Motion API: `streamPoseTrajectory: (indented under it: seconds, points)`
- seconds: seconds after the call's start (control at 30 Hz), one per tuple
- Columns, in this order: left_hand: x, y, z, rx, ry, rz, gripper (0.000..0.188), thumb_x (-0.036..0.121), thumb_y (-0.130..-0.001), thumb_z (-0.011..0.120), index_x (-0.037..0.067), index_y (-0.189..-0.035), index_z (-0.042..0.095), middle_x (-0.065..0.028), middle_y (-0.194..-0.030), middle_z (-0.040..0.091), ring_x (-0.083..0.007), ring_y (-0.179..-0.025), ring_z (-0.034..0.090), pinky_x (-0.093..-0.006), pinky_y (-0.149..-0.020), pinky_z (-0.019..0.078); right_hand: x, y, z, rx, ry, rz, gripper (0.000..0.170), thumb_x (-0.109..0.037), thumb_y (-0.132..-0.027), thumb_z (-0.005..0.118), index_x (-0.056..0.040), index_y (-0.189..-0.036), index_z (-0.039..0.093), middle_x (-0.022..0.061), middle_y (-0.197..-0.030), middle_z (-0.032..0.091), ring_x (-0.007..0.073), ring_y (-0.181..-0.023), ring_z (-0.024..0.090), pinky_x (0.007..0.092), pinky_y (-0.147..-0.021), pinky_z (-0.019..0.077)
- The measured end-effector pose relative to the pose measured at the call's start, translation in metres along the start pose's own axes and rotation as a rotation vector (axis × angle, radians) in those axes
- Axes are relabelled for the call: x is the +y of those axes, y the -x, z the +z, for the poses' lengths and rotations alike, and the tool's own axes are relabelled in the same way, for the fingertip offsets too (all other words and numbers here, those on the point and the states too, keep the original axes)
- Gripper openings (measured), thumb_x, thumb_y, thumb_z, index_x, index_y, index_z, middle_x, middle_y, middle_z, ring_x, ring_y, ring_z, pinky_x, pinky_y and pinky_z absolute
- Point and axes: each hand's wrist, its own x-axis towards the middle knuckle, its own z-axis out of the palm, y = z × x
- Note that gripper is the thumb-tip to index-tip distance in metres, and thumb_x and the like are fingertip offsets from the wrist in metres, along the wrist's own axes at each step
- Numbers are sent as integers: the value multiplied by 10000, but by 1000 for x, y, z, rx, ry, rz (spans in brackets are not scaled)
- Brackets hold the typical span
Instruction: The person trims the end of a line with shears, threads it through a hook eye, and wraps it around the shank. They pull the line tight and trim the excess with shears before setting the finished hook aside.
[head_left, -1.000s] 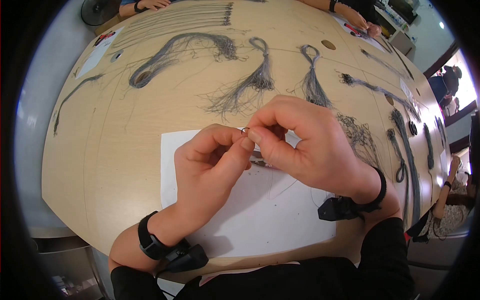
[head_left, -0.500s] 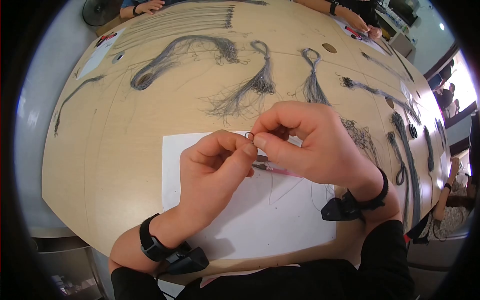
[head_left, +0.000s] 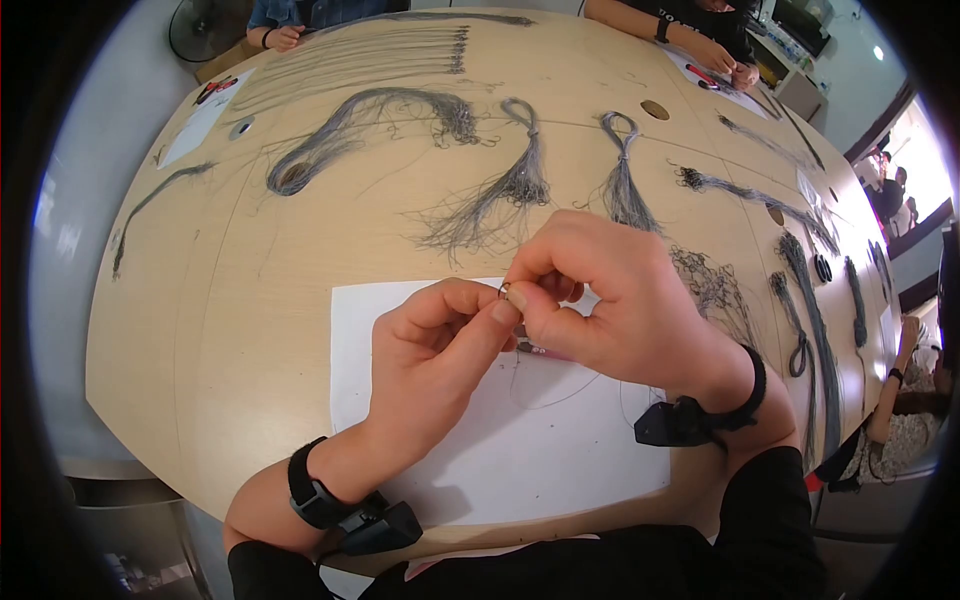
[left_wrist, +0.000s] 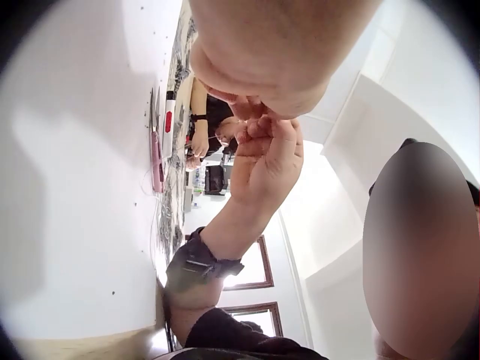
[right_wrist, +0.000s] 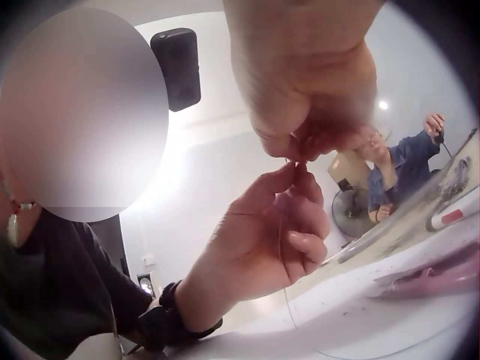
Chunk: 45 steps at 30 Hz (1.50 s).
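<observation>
Close together above a white sheet of paper (head_left: 560,450), my two hands meet at their fingertips. The left hand (head_left: 430,350) pinches a small dark fish hook (head_left: 503,290) between thumb and forefinger, its curved bend just showing. Thumb and forefinger of the right hand (head_left: 600,290) pinch thin fishing line right at the hook; the fingertips hide most of both. In the right wrist view the fishing line (right_wrist: 282,247) hangs down past the left palm. Pink-handled scissors (left_wrist: 157,161) lie on the paper, partly covered by the hands in the head view.
Past the paper lie tied bundles of fishing line (head_left: 523,180), one long bent bundle (head_left: 350,110) and a tangled heap of hooks (head_left: 715,280). More bundles (head_left: 800,310) line the right side. A white tool with a red mark (left_wrist: 169,124) lies near the scissors. Other people sit across the table (head_left: 270,240).
The dark loop of the hook showed more openly before; now the right fingertips cover more of it. Both hands have shifted slightly down and right in the head view.
</observation>
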Motion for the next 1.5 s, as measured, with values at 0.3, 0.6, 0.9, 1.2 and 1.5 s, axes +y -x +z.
streamPoseTrajectory:
  seconds: [0.3, 0.6, 0.9, 1.2, 1.5]
  points:
    - [2, 1, 1, 33, 88, -134, 87, 90, -783, 526, 19, -809, 569, -45, -734, 584, -79, -627, 518, -186, -538, 382, 3, 1, 3, -41, -54, 43, 21, -29, -732, 497, -14, -721, 507, 47, -627, 476, 131, -557, 465, 237, -519, 383]
    - [2, 2, 1, 28, 85, -128, 79, 77, -784, 517, 20, -808, 567, -50, -753, 591, -80, -630, 513, -197, -558, 396, -5, -1, -6, -108, -212, 212, 55, -22, -714, 519, -6, -757, 548, 44, -656, 528, 87, -563, 481, 214, -525, 394]
    - [-1, 3, -1, -40, 63, -91, 71, 58, -789, 513, 6, -811, 556, -27, -743, 562, -82, -651, 511, -212, -594, 419, 0, 1, 3, -15, 57, -40, 50, -8, -646, 548, -31, -652, 504, 43, -569, 463, 150, -510, 472, 253, -446, 369]
    - [-7, 1, -2, -29, 31, -66, 93, 86, -811, 485, 17, -820, 548, -15, -725, 558, -72, -637, 509, -187, -548, 379, 2, 2, 5, -3, 46, -41, 59, 2, -646, 537, -29, -659, 488, 51, -570, 456, 156, -502, 468, 254, -452, 372]
    - [-8, 2, -2, -38, 36, -91, 103, 105, -822, 481, 23, -830, 543, -23, -737, 564, -70, -630, 511, -182, -537, 375, -7, -1, -4, -132, -203, 219, 88, -52, -704, 568, 1, -774, 558, 45, -656, 534, 90, -566, 495, 213, -525, 401]
